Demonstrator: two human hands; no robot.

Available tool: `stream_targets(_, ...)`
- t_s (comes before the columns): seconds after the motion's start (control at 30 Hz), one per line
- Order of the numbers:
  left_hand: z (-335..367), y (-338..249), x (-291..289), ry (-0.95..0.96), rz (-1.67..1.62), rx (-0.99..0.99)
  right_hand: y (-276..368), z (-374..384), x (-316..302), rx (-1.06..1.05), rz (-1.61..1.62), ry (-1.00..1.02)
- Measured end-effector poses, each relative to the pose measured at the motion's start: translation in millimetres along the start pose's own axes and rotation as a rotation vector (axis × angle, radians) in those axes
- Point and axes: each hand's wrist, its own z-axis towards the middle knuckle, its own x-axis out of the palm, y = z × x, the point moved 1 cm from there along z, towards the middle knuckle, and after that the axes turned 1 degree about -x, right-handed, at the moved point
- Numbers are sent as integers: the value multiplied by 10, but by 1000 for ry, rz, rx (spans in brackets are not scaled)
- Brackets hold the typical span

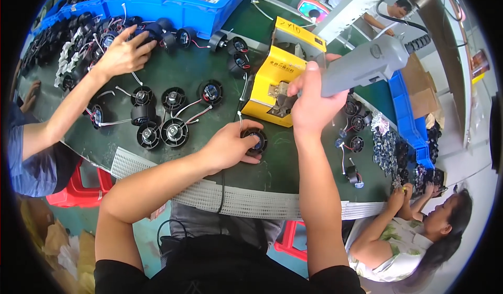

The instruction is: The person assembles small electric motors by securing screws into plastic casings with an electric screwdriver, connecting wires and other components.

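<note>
My left hand (230, 146) is closed around a small round black fan (256, 141) resting on the green table, its fingers wrapped over the rim. In my right hand (313, 103) is a grey electric screwdriver (361, 66), with a black cord running from its upper end. The screwdriver's lower end is at the front of a yellow screw feeder (277, 66), beside its metal outlet (283, 96). My fingers hide the bit, so contact cannot be made out. Left of the feeder stand several black fans (174, 131) with white and red wire leads.
A co-worker's hand (126, 52) reaches over a fan pile at the left. Blue bins (162, 10) stand behind, one with white parts. More fans (357, 143) lie right of my right arm, near another person (414, 236). A perforated strip (246, 202) edges the table.
</note>
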Motion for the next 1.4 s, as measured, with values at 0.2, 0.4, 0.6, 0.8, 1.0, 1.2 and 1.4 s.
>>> stream_targets(0.2,48,-11,-16,-20,2,-31,-7,-171,11,-45,-102,47)
stream_targets(0.4,68,5,1,-19,49,-65,133,33,-19,-51,66,-21)
stream_targets(0.6,32,-4,21,-33,42,-68,40,-56,3,-69,-44,40)
stream_targets(0.8,53,15,-2,-42,31,-52,66,-125,-31,-9,-6,56)
stream_targets(1.0,68,-16,11,-37,33,-45,154,-541,-104,80,154,23)
stream_targets(1.2,63,5,5,-56,-14,-16,122,-642,-83,168,195,42)
stream_targets(1.4,50,8,19,-55,-24,-21,113,-669,-78,174,238,48)
